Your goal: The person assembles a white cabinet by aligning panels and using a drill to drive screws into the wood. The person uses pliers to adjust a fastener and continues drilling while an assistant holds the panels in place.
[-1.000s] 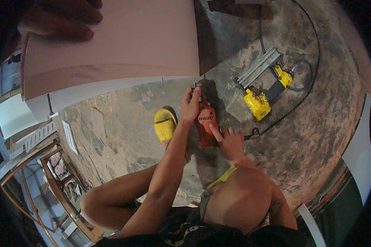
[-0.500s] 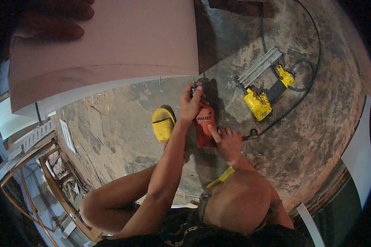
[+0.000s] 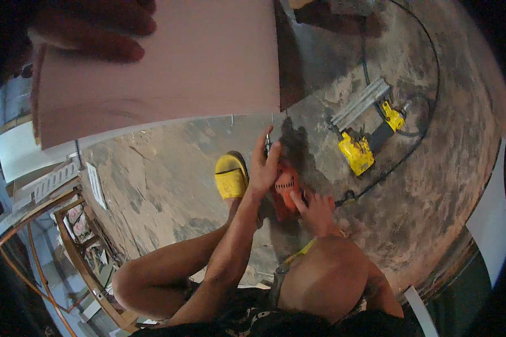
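Observation:
An orange-red power drill is held low over the concrete floor, its nose toward a large pale panel. At the nose, the fingers of my left hand are closed around the metal chuck. My right hand grips the drill's rear handle, partly hidden, with its thumb along the body. From the panel's near edge stick out two thin metal bolts: one bolt just beyond the chuck, another bolt to its left. The chuck and the nearer bolt appear apart.
Another person's hand rests on the panel's far left. On the floor at right lies a yellow and black nail gun with a black hose. My yellow slipper is left of the drill. A wooden frame stands at lower left.
The drill and both hands sit slightly lower in the picture, with the chuck farther from the bolt. My left fingers have loosened a little around the chuck. The whole view has shifted slightly.

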A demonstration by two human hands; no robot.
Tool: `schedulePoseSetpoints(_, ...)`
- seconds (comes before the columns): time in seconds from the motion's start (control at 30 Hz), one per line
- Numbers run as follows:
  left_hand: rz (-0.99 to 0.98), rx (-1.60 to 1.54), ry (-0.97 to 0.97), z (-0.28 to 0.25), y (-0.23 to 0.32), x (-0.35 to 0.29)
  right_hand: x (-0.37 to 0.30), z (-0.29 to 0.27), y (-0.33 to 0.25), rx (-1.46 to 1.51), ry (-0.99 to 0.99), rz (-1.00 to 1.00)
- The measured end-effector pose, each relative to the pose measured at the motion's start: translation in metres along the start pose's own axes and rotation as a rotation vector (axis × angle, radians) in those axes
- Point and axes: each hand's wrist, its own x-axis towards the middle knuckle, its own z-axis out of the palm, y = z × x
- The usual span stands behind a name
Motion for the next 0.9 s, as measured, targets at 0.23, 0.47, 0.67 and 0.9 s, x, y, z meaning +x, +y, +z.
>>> schedulePoseSetpoints(0.23,0.023,0.002,0.124,0.015,0.111,-0.031,0.022,-0.053,-0.006,0.227,0.271,-0.191)
schedulePoseSetpoints(0.47,0.094,0.270,0.098,-0.001,0.140,-0.032,0.030,-0.043,-0.018,0.358,0.357,-0.321)
schedulePoseSetpoints(0.67,0.091,0.256,0.106,0.002,0.148,-0.036,0.024,-0.040,-0.028,0.399,0.397,-0.253)
schedulePoseSetpoints(0.9,0.057,0.170,0.093,0.003,0.145,-0.032,0.029,-0.035,-0.021,0.392,0.413,-0.299)
